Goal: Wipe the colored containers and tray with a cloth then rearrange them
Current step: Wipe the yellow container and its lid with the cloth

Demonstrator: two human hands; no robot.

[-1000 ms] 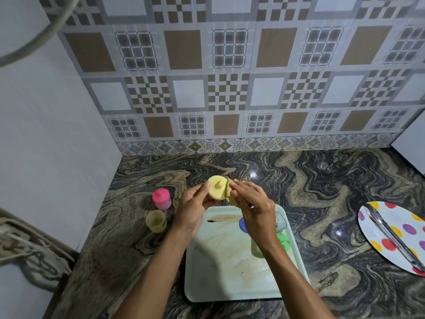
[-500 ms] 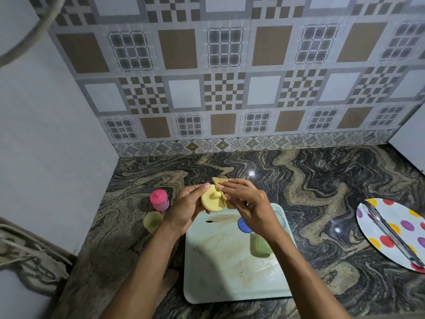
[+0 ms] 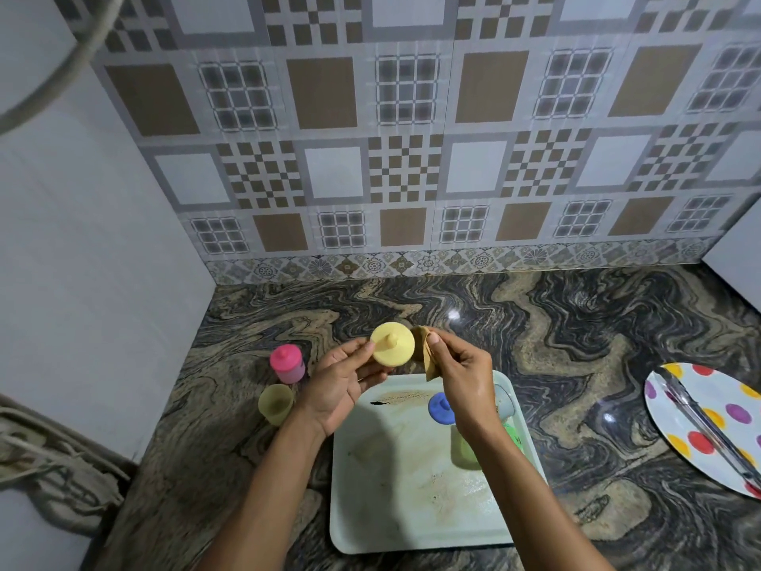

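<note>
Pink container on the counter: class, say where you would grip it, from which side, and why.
Likely the round body of the pink container, reached from above with fingers on its left and right: it stands upright, its lid knob looks small, and the yellow cup stands close in front.

Backed by a tiled wall (image 3: 412,138) in grey, white and brown squares, some checkered, some gridded. Along its foot, a narrow border strip (image 3: 453,261) of floral tiles, meeting the surface (image 3: 597,356) of glossy stone swirled in black, grey and tan. On the stone near the back, a small bright glint (image 3: 453,315) of light. To the left, a plain wall (image 3: 82,261), pale grey, cornered against the tiles. At far right, a white panel (image 3: 737,261). Across the top left, a blurred cord (image 3: 61,76).
</note>
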